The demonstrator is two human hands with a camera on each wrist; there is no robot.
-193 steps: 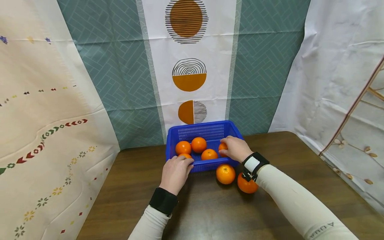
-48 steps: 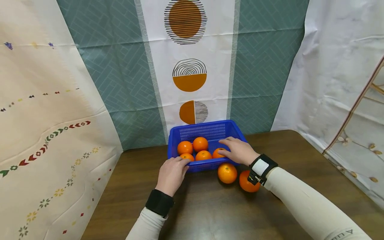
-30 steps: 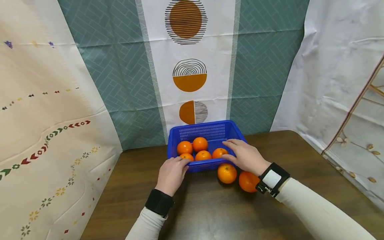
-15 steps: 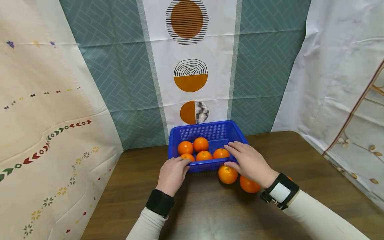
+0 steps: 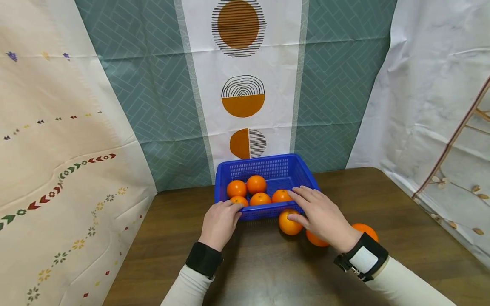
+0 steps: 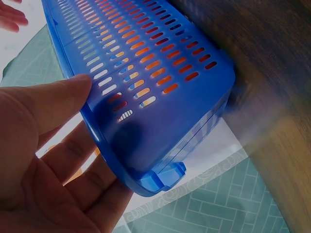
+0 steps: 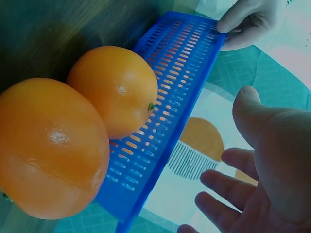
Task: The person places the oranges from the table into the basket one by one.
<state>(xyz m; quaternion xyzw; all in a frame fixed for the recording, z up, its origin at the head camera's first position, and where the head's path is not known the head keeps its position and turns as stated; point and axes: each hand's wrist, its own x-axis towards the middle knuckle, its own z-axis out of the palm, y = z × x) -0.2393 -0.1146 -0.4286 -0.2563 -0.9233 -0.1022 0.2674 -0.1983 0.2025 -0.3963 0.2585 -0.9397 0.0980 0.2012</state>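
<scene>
A blue plastic basket (image 5: 269,208) with slotted walls holds several oranges (image 5: 256,184). My left hand (image 5: 220,225) grips its near left rim; in the left wrist view the thumb (image 6: 65,94) lies on the outer wall and the fingers reach behind the rim. My right hand (image 5: 325,216) hovers at the near right rim with fingers spread and nothing held. Its fingertips overlap the rightmost orange in the basket (image 5: 281,196). Below it, outside the basket, one orange (image 5: 289,222) sits against the front wall, and another orange (image 5: 315,239) is partly hidden by the hand.
A third loose orange (image 5: 365,231) lies on the wooden table (image 5: 260,263) to the right, partly behind the right wrist. Patterned cloth (image 5: 245,85) hangs directly behind the basket, and more cloth hangs at both sides.
My right hand has let go of an orange in the basket and drawn back toward the lower right. The loose orange at the right came into view. The left hand stays on the rim.
</scene>
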